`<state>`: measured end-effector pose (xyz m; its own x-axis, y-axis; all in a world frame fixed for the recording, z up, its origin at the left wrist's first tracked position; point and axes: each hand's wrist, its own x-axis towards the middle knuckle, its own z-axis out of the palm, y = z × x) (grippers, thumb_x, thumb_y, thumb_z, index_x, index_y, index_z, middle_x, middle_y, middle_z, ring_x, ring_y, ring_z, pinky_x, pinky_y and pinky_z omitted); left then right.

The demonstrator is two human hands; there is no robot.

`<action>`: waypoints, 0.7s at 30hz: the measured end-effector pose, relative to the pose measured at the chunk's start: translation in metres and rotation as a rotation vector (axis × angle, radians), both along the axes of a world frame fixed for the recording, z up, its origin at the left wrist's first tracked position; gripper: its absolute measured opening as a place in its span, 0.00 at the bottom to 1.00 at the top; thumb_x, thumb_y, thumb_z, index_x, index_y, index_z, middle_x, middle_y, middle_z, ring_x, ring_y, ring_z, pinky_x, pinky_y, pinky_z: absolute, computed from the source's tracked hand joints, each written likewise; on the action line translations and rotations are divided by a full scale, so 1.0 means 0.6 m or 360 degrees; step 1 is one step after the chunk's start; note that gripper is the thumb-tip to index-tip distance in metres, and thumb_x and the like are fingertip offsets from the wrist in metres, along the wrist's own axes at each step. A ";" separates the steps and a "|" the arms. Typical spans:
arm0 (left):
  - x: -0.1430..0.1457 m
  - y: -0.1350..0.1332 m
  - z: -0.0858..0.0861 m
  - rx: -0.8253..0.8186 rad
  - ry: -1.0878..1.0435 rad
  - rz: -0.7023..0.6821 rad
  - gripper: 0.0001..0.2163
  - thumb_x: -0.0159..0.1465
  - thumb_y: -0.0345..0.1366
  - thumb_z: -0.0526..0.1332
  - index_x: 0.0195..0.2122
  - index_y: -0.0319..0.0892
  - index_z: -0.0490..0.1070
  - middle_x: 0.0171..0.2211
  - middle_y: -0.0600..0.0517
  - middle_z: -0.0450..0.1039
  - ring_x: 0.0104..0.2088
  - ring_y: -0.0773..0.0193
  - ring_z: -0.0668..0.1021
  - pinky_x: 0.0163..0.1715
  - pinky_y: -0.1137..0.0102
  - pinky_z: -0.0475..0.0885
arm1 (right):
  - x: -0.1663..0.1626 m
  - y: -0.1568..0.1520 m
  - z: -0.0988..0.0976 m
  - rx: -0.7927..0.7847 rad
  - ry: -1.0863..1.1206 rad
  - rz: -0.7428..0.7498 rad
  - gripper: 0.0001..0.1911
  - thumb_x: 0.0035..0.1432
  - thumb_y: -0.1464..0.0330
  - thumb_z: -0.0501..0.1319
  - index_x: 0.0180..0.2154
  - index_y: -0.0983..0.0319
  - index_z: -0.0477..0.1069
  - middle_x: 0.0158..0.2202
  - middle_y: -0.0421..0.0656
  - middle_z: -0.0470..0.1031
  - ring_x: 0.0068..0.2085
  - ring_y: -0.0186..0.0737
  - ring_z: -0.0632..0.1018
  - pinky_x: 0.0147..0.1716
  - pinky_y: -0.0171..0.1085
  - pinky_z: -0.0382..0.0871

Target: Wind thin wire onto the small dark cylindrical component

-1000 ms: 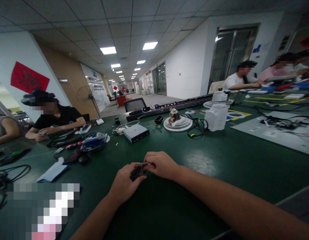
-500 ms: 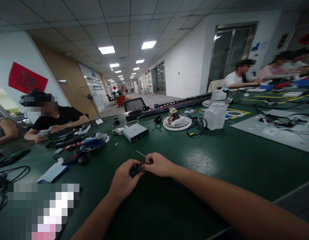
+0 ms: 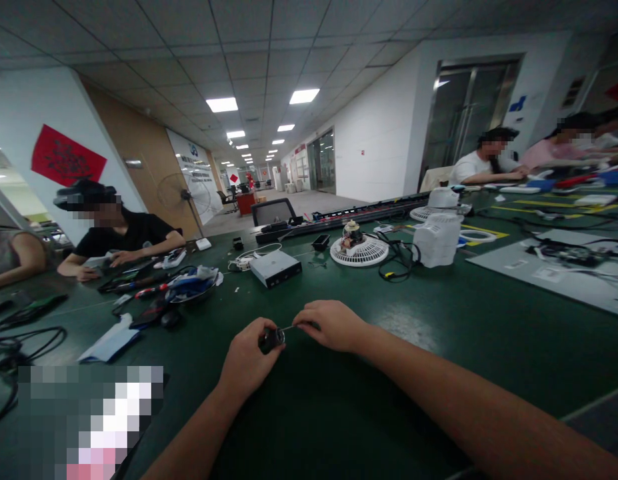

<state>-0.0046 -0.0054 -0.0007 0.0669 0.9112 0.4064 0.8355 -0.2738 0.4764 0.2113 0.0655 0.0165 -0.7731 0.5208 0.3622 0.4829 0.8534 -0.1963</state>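
Note:
My left hand (image 3: 251,357) is closed around a short dark cylinder (image 3: 269,340), like a tool handle, with a shiny ring at its right end. Between the fingertips of my right hand (image 3: 333,325) a thin metal rod (image 3: 289,327) is pinched. The rod's left tip meets the ringed end of the cylinder; whether it sits inside cannot be made out. Both hands are held above the green table (image 3: 349,400).
Beyond my hands lie an optical disc drive (image 3: 275,268), a small black tray (image 3: 321,242), a white fan grille with its motor (image 3: 359,249) and a white housing (image 3: 437,241). Tools and cables spread on the left, where a person sits (image 3: 123,230). A grey panel (image 3: 553,273) lies right.
My right hand has drawn back slightly from the dark cylinder. The rod, which pointed up and left above the fingers, now points at the cylinder's end. The camera view has shifted a little.

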 end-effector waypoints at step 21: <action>-0.002 -0.002 -0.005 -0.0039 0.0040 -0.0082 0.09 0.57 0.35 0.64 0.39 0.45 0.72 0.37 0.52 0.77 0.37 0.58 0.78 0.37 0.65 0.72 | -0.003 -0.007 -0.002 -0.0099 0.0027 -0.0113 0.12 0.60 0.66 0.57 0.41 0.58 0.78 0.37 0.43 0.79 0.37 0.42 0.76 0.35 0.37 0.63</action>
